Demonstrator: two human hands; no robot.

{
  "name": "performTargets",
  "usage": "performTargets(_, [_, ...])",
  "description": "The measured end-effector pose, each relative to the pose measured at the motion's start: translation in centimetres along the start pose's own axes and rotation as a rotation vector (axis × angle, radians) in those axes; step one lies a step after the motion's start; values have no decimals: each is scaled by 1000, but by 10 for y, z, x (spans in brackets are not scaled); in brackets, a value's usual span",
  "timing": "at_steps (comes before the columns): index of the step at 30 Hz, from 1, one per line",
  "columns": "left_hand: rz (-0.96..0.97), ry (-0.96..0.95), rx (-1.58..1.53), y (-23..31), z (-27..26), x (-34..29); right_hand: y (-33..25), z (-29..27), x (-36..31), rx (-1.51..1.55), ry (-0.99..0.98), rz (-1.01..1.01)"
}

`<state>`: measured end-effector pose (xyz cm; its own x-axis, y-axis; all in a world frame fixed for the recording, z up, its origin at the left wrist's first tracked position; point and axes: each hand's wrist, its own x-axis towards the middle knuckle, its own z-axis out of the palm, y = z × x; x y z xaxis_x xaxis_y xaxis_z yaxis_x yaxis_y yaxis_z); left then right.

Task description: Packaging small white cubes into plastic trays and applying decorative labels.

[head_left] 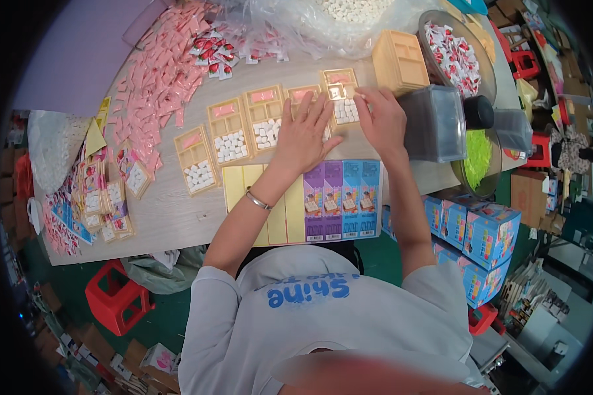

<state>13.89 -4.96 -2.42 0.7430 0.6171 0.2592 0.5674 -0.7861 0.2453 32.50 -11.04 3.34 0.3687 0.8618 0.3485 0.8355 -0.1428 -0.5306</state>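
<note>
Several cream compartment trays stand in a row; small white pieces fill their near compartments, and a pink sachet lies in a far one. My left hand (304,135) lies flat with fingers spread over the fourth tray (303,92), hiding much of it. At the right end, my right hand (383,122) bends its fingers together at the edge of the fifth tray (350,87); what they hold, if anything, is too small to make out. The second tray (221,125) and third tray (257,110) stand side by side. Printed purple and blue cards (342,201) lie nearest me, beside yellow strips (275,214).
Pink sachets (155,82) are heaped at the far left, packed trays (115,194) at the near left. A bag of white pieces (352,9) lies at the back. Stacked trays (402,66), grey plastic containers (435,125) and a bowl of green packets (476,158) crowd the right.
</note>
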Motion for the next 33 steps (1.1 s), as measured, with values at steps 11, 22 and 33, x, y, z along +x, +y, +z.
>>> performTargets(11, [64,3,-173,1,-50,-134,6,-23,-129,37,-303,-106])
performTargets(22, [-189,-43,-49,22,-58,-183,-16,18,-130,1,-73,-217])
performTargets(33, [-232,-46,-47,26,-73,-199,-22,-136,-61,-278,381,-183])
